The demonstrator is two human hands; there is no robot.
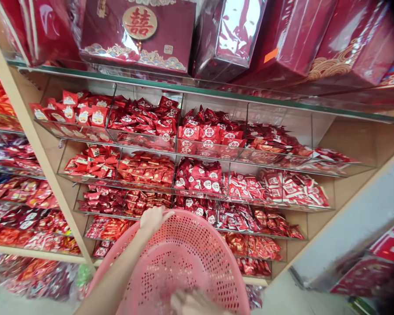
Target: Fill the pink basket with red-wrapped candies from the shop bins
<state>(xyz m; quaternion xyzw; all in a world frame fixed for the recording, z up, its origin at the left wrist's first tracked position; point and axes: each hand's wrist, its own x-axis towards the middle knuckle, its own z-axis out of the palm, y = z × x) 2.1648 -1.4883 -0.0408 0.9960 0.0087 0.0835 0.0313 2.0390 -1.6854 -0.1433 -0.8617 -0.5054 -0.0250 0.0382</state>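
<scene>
A firm far-rim grip should best steady the pink perforated basket, near centre before red packets: left hand curled over it; right hand nearer, too blurred to tell finger opening or hold.

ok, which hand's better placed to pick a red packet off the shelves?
Right hand, probably: left hand holds the pink basket by its far rim; right appears off the rim, though too blurred to tell whether it's empty.
</scene>
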